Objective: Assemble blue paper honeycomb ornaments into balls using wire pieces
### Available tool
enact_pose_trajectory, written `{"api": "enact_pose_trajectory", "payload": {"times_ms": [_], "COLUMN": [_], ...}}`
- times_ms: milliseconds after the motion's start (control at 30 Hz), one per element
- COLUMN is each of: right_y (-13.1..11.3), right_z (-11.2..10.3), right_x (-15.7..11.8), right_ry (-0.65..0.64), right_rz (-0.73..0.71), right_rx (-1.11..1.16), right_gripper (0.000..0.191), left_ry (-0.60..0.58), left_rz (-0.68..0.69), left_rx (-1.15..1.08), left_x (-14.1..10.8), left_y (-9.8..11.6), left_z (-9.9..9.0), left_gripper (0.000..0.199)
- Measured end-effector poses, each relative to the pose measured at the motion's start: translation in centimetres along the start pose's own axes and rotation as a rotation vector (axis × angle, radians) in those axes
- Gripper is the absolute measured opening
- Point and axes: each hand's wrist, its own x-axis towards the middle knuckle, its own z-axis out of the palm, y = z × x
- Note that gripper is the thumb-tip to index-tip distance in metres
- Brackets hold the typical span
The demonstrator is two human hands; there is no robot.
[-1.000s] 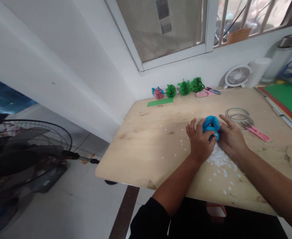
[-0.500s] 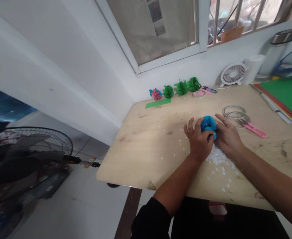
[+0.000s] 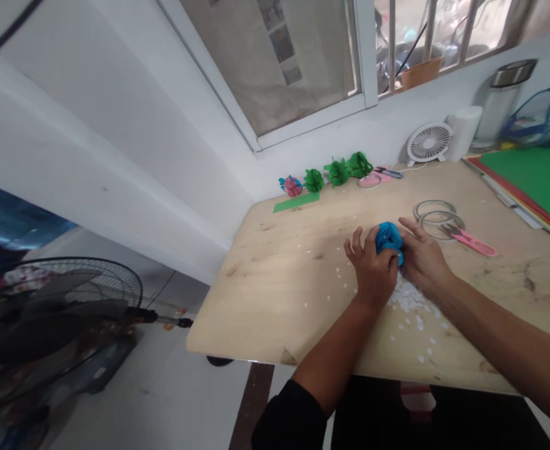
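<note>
Both hands have barely shifted on the table (image 3: 279, 275) since the earlier frame, still clasping the blue paper ball (image 3: 388, 237). Left hand (image 3: 372, 270) and right hand (image 3: 422, 257) close their fingers around it from either side, above white scraps (image 3: 409, 299), near pink scissors (image 3: 474, 240).
</note>
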Motion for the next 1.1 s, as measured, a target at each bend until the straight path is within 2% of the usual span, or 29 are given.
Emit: {"api": "enact_pose_trajectory", "payload": {"times_ms": [200, 667, 1100], "right_y": [0.07, 0.20, 0.36], "right_z": [0.18, 0.23, -0.12], "right_x": [-0.11, 0.03, 0.14], "right_ry": [0.020, 0.030, 0.019], "right_rz": [0.008, 0.003, -0.009], "right_rx": [0.016, 0.037, 0.011], "right_gripper": [0.050, 0.037, 0.043], "left_ry": [-0.001, -0.032, -0.036], "left_rz": [-0.005, -0.032, -0.011], "left_rx": [0.001, -0.049, -0.055], "left_x": [-0.04, -0.07, -0.05], "left_y": [0.02, -0.31, -0.29], "left_z": [0.02, -0.18, -0.36], "left_gripper": [0.006, 0.007, 0.007]}}
